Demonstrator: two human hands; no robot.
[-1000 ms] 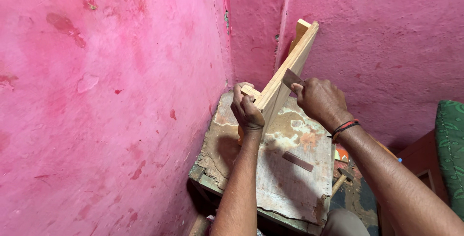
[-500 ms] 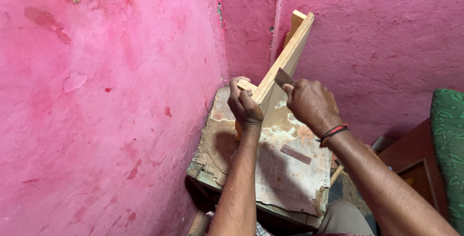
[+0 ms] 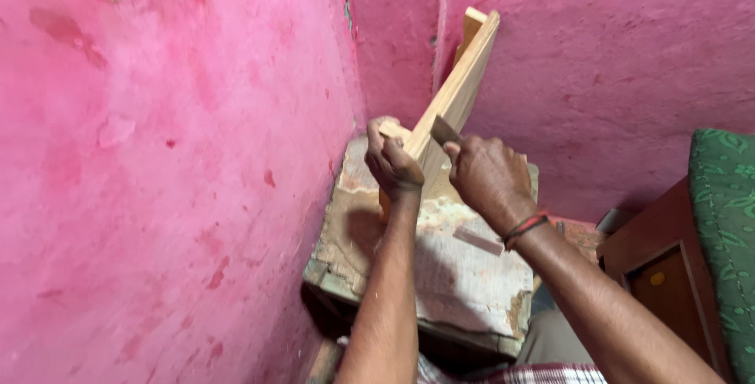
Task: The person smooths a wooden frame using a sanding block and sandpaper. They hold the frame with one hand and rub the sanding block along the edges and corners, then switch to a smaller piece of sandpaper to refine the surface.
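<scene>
A pale wooden board [image 3: 460, 77] stands tilted on a worn wooden bench [image 3: 472, 282], its top end leaning into the corner of the pink walls. My left hand [image 3: 392, 165] grips the board's lower left edge, fingers wrapped over a short crosspiece. My right hand [image 3: 489, 176] pinches a thin flat metal blade [image 3: 443, 130] and presses it against the board's face, just right of the left hand. A red and black band circles my right wrist.
A small flat dark strip [image 3: 480, 241] lies on the bench. Pink walls [image 3: 173, 156] close in on the left and behind. A brown wooden cabinet [image 3: 668, 274] with a green patterned cushion [image 3: 723, 219] stands at the right.
My right hand has drawn the metal blade down along the board, closer to the left hand. The view has shifted, moving everything slightly left and up.
</scene>
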